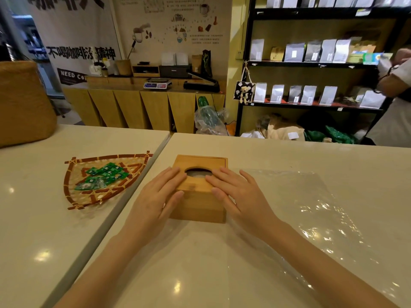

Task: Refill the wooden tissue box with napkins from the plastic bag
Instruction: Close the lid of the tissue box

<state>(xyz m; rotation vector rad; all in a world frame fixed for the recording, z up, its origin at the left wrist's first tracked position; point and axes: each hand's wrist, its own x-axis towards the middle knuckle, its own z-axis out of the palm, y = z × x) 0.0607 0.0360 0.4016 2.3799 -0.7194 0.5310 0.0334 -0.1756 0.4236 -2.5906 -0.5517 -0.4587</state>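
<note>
The wooden tissue box (200, 205) stands on the pale table in front of me, its lid on, with an oval opening (198, 172) in the top showing something pale inside. My left hand (158, 196) lies flat on the lid's left side, fingers spread. My right hand (233, 192) lies flat on the lid's right side, fingers apart. Neither hand grips anything. A clear plastic bag (311, 210) lies flattened on the table to the right of the box and looks empty.
A woven bamboo tray (73, 174) with several green wrapped sweets sits on the adjoining table to the left. A large woven basket (22, 103) stands at far left. Shelves of bags (311, 56) and a person (393, 85) are behind, at the right.
</note>
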